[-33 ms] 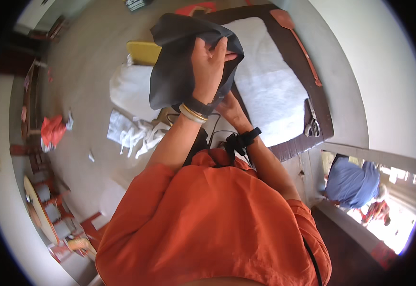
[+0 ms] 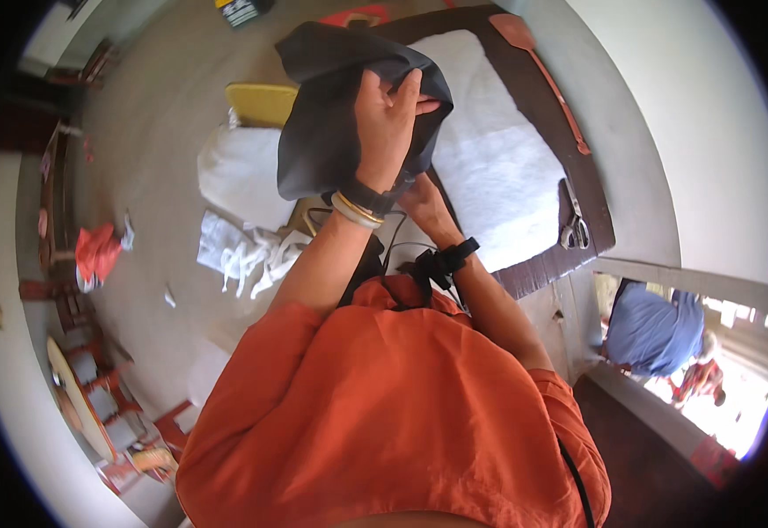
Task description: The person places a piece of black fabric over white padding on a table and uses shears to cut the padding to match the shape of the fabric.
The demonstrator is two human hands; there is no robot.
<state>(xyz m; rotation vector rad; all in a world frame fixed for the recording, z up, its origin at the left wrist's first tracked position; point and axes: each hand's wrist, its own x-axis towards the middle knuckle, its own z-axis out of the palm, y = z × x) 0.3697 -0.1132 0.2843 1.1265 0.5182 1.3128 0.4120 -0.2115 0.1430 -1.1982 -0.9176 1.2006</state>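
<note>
A dark cloth [image 2: 318, 132] is hanging in the air in front of the person, just left of the white sheet [image 2: 503, 176] that is lying on the brown counter [image 2: 542, 275]. The cloth is looking almost black, plain and smooth, with a soft shine. Its far end is flopping over in a big fold, its left edge is making a wavy line, and its near left corner is drooping. The left hand [image 2: 387, 123] is lying over its right part, and that grip is pinching a fold there. The right hand [image 2: 428, 207] is reaching under the near right side; its fingers are hiding, so I cannot tell its grip. Scissors [image 2: 575, 220] are resting on the counter's right side.
</note>
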